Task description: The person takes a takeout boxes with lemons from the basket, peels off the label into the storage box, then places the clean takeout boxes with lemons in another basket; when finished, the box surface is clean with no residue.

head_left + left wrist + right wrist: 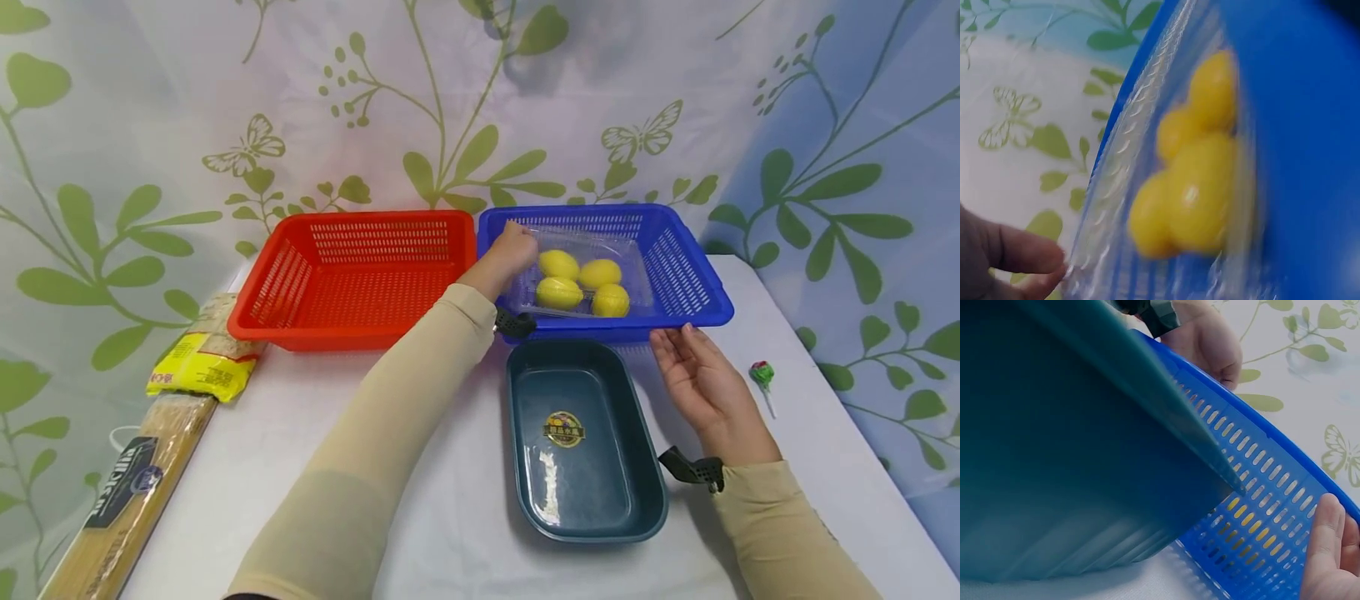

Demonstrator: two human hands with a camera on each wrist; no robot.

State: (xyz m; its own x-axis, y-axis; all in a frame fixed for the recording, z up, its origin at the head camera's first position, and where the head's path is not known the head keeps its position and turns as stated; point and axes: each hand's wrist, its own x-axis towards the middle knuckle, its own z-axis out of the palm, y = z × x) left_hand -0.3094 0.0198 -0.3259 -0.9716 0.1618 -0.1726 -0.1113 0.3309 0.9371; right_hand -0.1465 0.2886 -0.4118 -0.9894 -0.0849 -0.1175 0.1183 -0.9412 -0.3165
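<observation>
My left hand (513,248) pinches the left edge of a clear plastic box (637,275) in the blue basket (705,292). In it sit several yellow lemons (558,293). The left wrist view has the thumb and finger meeting at the box's corner, with the lemons (1200,194) blurred inside. Palm up, my right hand (712,392) touches the basket's front rim with its fingertips, its fingers fairly straight. Close up in the right wrist view, those fingers (1325,544) rest against the basket's slotted wall (1272,481).
Left of the blue basket stands a red basket (258,308). A dark teal tray (592,483) sits in front, between my arms. Far left lie a yellow-labelled bag (202,362) and a wrapped wooden board (157,467). A lollipop (762,375) lies right of my right hand.
</observation>
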